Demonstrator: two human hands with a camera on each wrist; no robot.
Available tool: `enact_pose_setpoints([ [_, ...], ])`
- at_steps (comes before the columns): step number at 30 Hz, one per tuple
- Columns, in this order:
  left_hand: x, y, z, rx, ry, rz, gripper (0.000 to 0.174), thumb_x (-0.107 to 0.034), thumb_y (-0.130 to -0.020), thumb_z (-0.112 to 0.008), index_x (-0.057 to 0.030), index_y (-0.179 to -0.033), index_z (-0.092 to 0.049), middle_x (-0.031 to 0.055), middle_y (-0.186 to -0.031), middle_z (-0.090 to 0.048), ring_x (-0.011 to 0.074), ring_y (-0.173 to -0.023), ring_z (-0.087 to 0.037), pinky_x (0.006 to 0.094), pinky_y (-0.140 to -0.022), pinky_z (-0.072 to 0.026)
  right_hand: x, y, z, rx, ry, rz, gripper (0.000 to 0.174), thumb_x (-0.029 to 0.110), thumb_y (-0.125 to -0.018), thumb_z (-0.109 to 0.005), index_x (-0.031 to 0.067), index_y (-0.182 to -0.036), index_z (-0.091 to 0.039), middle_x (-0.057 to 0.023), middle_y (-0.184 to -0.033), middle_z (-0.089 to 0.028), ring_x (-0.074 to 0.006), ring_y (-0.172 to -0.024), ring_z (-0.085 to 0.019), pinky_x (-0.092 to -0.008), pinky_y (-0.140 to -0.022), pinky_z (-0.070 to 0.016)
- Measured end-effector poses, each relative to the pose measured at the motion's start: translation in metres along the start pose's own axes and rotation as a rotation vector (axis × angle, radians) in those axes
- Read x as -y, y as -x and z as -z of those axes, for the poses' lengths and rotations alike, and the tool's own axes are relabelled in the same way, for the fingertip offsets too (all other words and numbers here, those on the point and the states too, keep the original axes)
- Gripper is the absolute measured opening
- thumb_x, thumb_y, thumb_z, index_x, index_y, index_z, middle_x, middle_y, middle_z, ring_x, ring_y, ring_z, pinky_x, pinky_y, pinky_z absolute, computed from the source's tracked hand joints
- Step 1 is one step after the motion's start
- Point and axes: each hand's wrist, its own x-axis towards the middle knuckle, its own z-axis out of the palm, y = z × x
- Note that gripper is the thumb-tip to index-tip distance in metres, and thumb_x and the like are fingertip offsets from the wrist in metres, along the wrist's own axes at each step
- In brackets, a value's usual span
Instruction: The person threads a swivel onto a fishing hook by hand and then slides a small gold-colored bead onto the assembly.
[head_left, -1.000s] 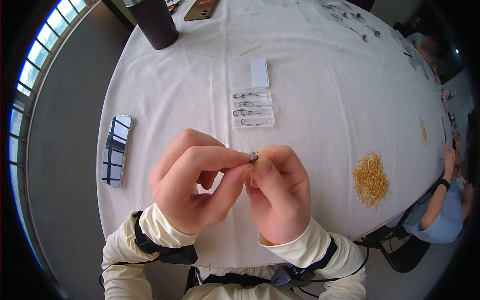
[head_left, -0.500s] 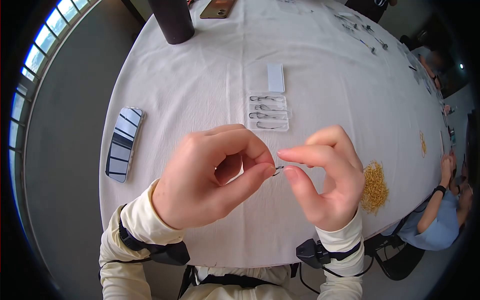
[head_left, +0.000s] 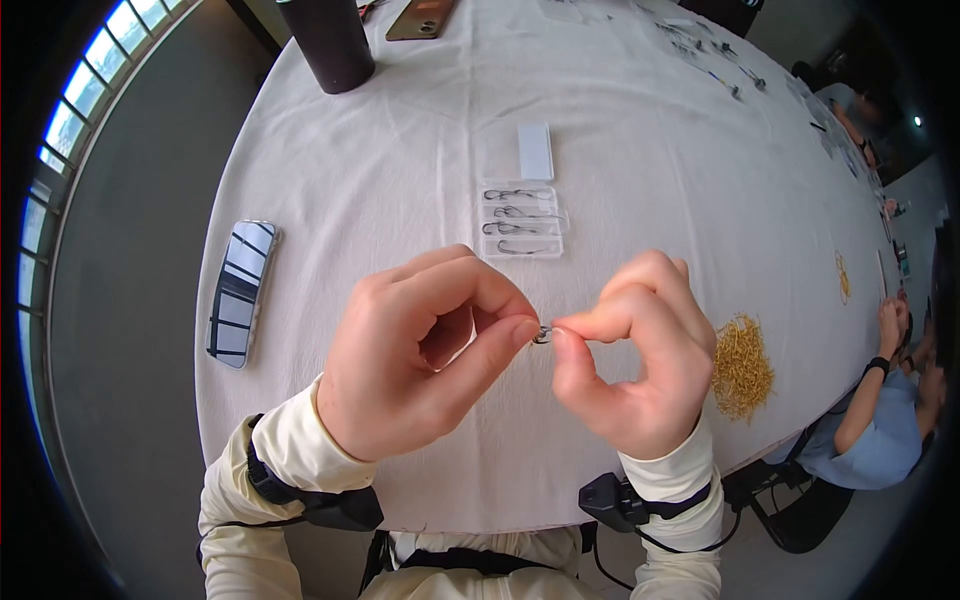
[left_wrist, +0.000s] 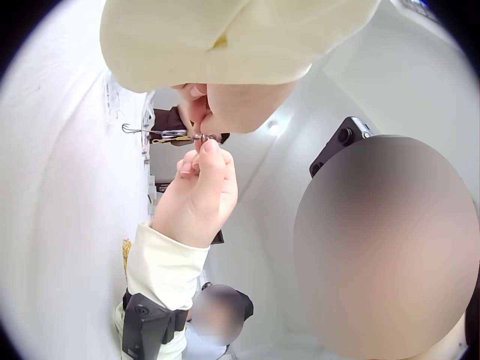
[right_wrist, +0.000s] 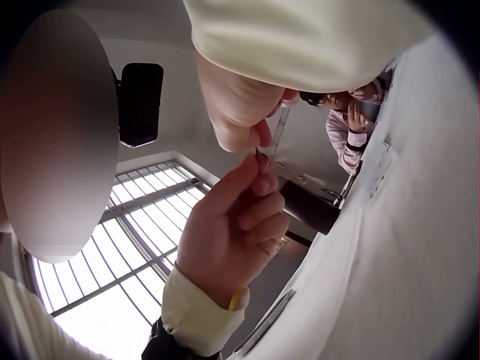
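Above the table, my left hand pinches a small dark metal fishing fitting between thumb and forefinger. From the other side, thumb and forefinger of my right hand pinch its near end. In the left wrist view a fish hook and a thin gold strip stick out tableward from the pinched fingertips. Fingers hide most of the fitting. Beyond the hands lies a clear compartment box with dark fish hooks; to the right is a pile of small gold pieces.
A phone lies at the left edge of the white-clothed table. Past the box is a pale rectangular block. A dark tumbler and another phone stand and lie at the back. Another person sits at right.
The hands came apart, showing the fitting in the left fingertips; the right thumb and forefinger then moved left and closed on it again. The whole head view shifted slightly.
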Motion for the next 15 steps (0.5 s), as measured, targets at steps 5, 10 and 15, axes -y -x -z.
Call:
enact_pose_setpoints([
  [5, 0.003, 0.001, -0.004, -0.069, -0.105, -0.166, 0.005, -0.001, -0.085, -0.068, 0.0001, -0.082, -0.064, 0.0031, -0.079, -0.059, 0.0047, -0.057, -0.048, 0.0209, -0.05, -0.0346, 0.002, 0.003, -0.004, -0.096, 0.068, -0.012, 0.021, 0.002, -0.064, -0.077, 0.0109, -0.075, -0.062, 0.0002, -0.071, -0.051, -0.0174, -0.064, -0.05, -0.0318, -0.067, -0.0332],
  [10, 0.006, 0.003, -0.007, -0.091, -0.103, -0.191, 0.004, -0.001, -0.085, -0.068, 0.0003, -0.084, -0.065, 0.0038, -0.079, -0.059, 0.0051, -0.057, -0.049, 0.0214, -0.05, -0.0354, 0.004, 0.006, -0.008, -0.157, 0.171, 0.041, 0.021, 0.003, -0.065, -0.078, 0.0111, -0.079, -0.064, 0.0004, -0.073, -0.051, -0.0166, -0.064, -0.05, -0.0319, -0.067, -0.0329],
  [15, 0.007, 0.004, -0.014, -0.093, -0.022, -0.151, 0.004, 0.0, -0.086, -0.068, 0.0007, -0.085, -0.064, 0.0044, -0.082, -0.058, 0.0059, -0.06, -0.049, 0.0212, -0.053, -0.0365, 0.004, 0.008, -0.011, -0.204, 0.22, 0.061, 0.023, 0.003, -0.065, -0.079, 0.0108, -0.08, -0.064, 0.0004, -0.074, -0.05, -0.0163, -0.064, -0.048, -0.032, -0.068, -0.0322],
])
